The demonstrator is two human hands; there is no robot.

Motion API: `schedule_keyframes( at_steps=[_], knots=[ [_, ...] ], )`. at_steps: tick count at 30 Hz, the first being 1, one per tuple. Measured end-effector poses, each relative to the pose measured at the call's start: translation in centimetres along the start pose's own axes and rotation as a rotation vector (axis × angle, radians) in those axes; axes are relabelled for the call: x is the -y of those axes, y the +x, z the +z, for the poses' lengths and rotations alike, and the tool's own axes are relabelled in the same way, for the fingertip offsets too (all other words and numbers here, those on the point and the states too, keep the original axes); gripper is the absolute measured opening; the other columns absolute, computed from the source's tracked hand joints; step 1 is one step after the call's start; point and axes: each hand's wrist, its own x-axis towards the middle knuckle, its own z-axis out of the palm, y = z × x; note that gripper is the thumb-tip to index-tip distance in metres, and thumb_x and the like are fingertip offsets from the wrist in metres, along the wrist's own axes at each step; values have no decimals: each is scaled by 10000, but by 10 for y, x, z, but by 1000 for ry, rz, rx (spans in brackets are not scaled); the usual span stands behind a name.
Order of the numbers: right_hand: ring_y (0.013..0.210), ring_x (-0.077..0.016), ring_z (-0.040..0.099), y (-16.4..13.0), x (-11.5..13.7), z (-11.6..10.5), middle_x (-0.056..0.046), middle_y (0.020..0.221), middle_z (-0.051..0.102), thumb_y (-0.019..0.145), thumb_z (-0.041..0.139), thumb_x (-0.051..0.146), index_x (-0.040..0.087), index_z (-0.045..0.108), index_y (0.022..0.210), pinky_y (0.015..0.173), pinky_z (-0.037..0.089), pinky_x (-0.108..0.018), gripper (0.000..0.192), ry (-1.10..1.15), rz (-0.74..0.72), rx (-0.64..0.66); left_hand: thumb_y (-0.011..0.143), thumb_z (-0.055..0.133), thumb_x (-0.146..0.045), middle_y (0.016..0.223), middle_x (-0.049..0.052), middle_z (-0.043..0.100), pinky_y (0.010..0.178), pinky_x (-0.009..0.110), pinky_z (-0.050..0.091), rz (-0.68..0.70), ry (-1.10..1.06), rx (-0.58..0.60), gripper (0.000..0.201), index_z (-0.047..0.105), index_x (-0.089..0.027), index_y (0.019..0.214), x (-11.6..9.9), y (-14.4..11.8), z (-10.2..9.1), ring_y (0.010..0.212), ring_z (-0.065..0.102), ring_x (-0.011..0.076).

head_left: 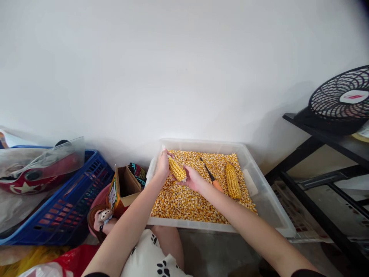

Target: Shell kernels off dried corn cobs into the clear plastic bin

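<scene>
An ear of dried yellow corn (pixel 177 169) is held between my two hands over a clear plastic bin (pixel 259 173). My left hand (pixel 163 163) grips its upper left end, and my right hand (pixel 192 178) has its fingers around the lower right end. Loose corn kernels (pixel 187 206) cover the bin's floor beneath them. To the right of my right hand, a tool with a thin dark shaft and an orange handle (pixel 217 186) lies on the kernels. Another ear of corn (pixel 232 181), still full of kernels, rests near the bin's right side.
On the left stands a blue plastic basket (pixel 63 211) filled with bags and other items. Between it and the bin is an open cardboard box (pixel 127 182). A black fan (pixel 343 96) sits on a black metal rack (pixel 314 142) at right. Behind everything rises a white wall (pixel 178 69).
</scene>
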Motion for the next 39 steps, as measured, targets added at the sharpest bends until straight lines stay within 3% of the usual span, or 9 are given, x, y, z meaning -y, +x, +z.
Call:
schedule_keyframes(
  at_steps=[4,9,15,18,22,29,33,39],
  knots=[
    [609,-161,660,0,-2,1,-102,861,710,910,382,394,139,556,1138,394,467,-211,384,-111,-63,24,830,439,-545,485,5,511,384,256,346,13,136,102,435,526,-205,574,-3,-5,-2,359,446,129],
    [583,-152,652,4,-5,1,-115,887,710,932,321,360,136,539,1169,331,389,-179,392,-114,-49,-25,820,458,-523,595,28,619,408,270,385,3,127,93,378,544,-210,627,-3,-11,2,398,511,146],
    [651,-172,667,1,0,-1,-123,892,702,939,280,315,122,527,1170,464,514,-256,390,-9,23,9,841,425,-467,523,29,608,430,255,380,-62,-16,70,363,521,-199,615,-8,-8,3,380,483,131],
    [671,-176,669,-2,3,0,-111,885,702,923,344,359,129,562,1122,531,547,-288,374,-56,-65,58,864,370,-452,521,32,608,486,271,416,-69,-62,36,386,502,-199,604,-9,-4,2,424,523,147],
    [648,-167,667,-2,-1,3,-85,850,707,899,405,272,131,581,1092,553,557,-287,296,-125,-166,-4,871,374,-435,494,11,581,507,275,423,-30,-100,4,362,477,-211,605,-9,-4,3,449,544,157],
    [642,-165,669,0,-1,3,-95,849,707,927,318,256,126,548,1116,573,563,-317,324,-24,-23,-34,874,374,-449,487,11,569,441,257,377,10,3,41,379,488,-209,604,-9,-9,3,377,476,136],
    [645,-167,668,-3,1,5,-93,849,705,908,400,386,144,575,1072,570,561,-312,341,-88,-81,-8,862,391,-475,480,12,566,462,253,404,45,-32,53,385,481,-215,594,-8,-6,2,418,512,145],
    [652,-165,668,-4,0,6,-84,865,711,892,374,208,142,586,1098,579,561,-313,302,-124,-52,2,854,431,-446,476,18,570,482,254,413,13,-14,54,385,495,-205,559,-11,-13,3,428,539,148]
  ],
)
